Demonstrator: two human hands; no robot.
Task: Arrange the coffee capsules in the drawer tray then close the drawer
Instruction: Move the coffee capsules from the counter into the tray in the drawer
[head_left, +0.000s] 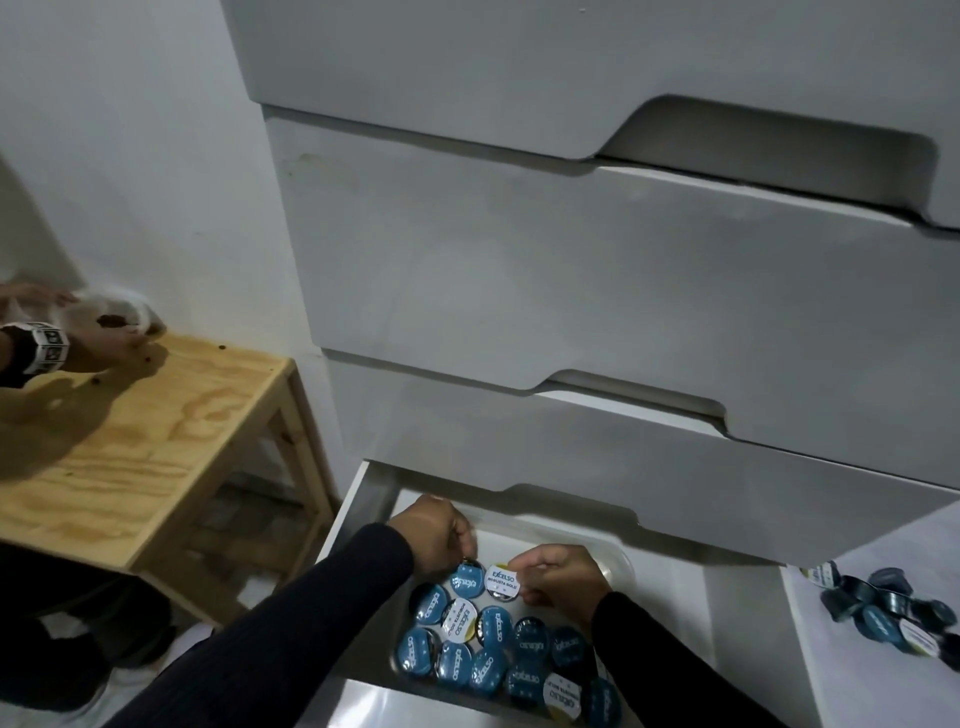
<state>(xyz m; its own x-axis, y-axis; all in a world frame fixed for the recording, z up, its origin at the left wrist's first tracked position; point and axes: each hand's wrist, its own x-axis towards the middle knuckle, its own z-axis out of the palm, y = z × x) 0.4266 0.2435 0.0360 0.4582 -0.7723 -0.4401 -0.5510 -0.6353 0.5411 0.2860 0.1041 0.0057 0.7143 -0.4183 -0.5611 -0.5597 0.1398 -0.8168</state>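
The bottom drawer (349, 514) of a white chest stands pulled out. Inside it lies a shiny tray (618, 553) holding several coffee capsules (493, 654), most with blue lids and a few with white lids, packed side by side. My left hand (439, 535) pinches the far edge of a blue-lidded capsule (466, 581) at the back of the group. Right beside it, my right hand (563, 574) grips a white-lidded capsule (501, 582). Both sleeves are dark.
More loose capsules (883, 610) lie in a heap on a white surface at the right. Three shut drawer fronts (519, 270) rise above. A wooden stool (156, 431) stands at the left, where another person's hand (111, 343) with a wristband holds something white.
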